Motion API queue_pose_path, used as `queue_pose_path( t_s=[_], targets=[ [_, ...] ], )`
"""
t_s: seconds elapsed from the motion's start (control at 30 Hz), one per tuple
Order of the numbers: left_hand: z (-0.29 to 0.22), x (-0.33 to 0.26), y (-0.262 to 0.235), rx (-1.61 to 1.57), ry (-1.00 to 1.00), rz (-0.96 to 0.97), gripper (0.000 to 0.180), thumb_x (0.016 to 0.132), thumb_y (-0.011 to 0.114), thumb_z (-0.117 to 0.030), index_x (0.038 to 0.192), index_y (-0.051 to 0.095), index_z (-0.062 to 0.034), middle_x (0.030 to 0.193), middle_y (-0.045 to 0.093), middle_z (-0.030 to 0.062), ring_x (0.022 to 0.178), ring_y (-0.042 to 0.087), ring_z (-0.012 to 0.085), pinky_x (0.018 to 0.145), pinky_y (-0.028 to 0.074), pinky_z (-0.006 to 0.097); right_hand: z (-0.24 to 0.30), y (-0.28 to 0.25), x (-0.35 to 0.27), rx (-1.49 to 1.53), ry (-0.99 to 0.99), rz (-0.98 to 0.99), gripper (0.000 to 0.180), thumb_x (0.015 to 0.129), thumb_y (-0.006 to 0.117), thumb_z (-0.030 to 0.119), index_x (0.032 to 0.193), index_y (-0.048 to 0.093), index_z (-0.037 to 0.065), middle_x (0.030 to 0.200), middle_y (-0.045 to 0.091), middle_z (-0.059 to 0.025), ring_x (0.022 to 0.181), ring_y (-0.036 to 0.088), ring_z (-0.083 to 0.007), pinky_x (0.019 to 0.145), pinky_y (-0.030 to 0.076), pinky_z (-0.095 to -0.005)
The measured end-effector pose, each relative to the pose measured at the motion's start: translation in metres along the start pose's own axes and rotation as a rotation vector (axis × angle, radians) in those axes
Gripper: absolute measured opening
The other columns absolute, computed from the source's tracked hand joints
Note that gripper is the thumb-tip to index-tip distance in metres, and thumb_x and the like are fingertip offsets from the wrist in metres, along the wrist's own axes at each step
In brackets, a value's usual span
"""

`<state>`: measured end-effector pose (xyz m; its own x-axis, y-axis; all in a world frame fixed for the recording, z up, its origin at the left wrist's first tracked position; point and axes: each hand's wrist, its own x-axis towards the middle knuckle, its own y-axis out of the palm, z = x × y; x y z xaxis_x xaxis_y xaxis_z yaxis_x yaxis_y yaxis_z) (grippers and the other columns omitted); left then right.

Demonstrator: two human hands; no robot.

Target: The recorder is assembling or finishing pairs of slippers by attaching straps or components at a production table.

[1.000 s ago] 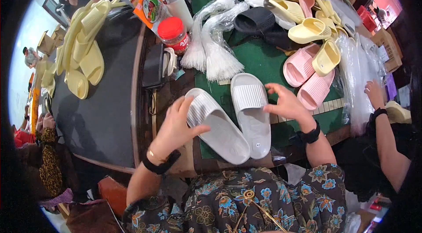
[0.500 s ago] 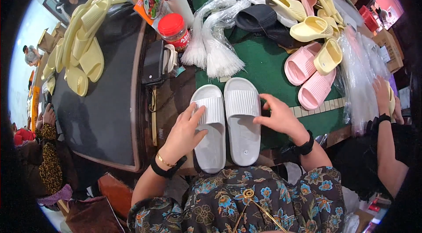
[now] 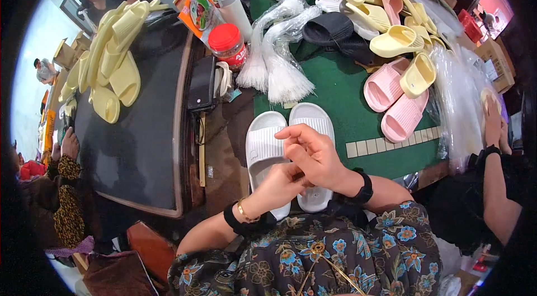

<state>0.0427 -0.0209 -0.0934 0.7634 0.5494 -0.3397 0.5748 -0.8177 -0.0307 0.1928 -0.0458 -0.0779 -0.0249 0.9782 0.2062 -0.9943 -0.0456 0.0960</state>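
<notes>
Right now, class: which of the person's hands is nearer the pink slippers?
Right. The right hand hovers over the white slippers, closer to the pink slippers; the left hand sits lower-left, farther away.

White slippers' (image 3: 268,145) heels hidden under hands, left fingers (image 3: 291,176) tucked — contents unclear

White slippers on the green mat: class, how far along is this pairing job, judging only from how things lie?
Done: the two white slippers lie side by side, toes away from the person, as a matched pair. In hand: the left hand and right hand meet just above them; what the fingers hold is too small to tell. Left: loose pink slippers and yellow slippers lie unsorted, beside clear bags.
</notes>
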Motion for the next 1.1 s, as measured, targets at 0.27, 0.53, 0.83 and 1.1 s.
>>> queue_pose_path(
  t_s=[0.27,0.53,0.83,1.1],
  targets=[
    [0.002,-0.008,-0.020,-0.294,0.044,-0.121,0.022,0.098,0.057,-0.019,0.100,0.068,0.0012,0.081,0.067,0.0038,0.065,0.058,0.0060,0.059,0.047,0.021,-0.001,-0.015,0.009,-0.220,0.139,-0.021,0.046,0.092,0.063,0.024,0.130,0.051,0.000,0.089,0.059,-0.0035,0.066,0.053,-0.0094,0.063,0.045,-0.0247],
    [-0.023,-0.027,-0.062,-0.368,0.172,-0.461,0.023,0.101,0.051,-0.015,0.101,0.065,0.0023,0.079,0.066,0.0069,0.060,0.055,0.0090,0.053,0.045,0.022,-0.005,-0.049,-0.026,-0.427,0.355,0.581,0.022,0.090,0.059,0.021,0.090,0.067,0.001,0.071,0.065,-0.0091,0.065,0.061,-0.0135,0.060,0.049,-0.0313],
    [-0.025,-0.053,-0.074,-0.327,0.299,-0.587,0.021,0.100,0.051,-0.014,0.094,0.066,0.0011,0.076,0.065,0.0061,0.057,0.055,0.0079,0.048,0.043,0.021,0.061,-0.059,-0.034,-0.544,0.161,-0.116,0.005,0.086,0.064,0.005,0.089,0.063,0.002,0.070,0.063,-0.0078,0.058,0.059,-0.0128,0.052,0.046,-0.0283],
    [0.014,-0.064,-0.063,-0.013,-0.251,-0.266,0.029,0.098,0.055,-0.024,0.083,0.066,-0.0017,0.064,0.061,0.0007,0.048,0.051,0.0061,0.043,0.039,0.022,0.004,-0.037,-0.068,-0.892,-0.297,0.247,0.011,0.079,0.069,0.009,0.086,0.060,0.007,0.070,0.061,-0.0078,0.059,0.062,-0.0270,0.051,0.049,-0.0379]
  ],
)
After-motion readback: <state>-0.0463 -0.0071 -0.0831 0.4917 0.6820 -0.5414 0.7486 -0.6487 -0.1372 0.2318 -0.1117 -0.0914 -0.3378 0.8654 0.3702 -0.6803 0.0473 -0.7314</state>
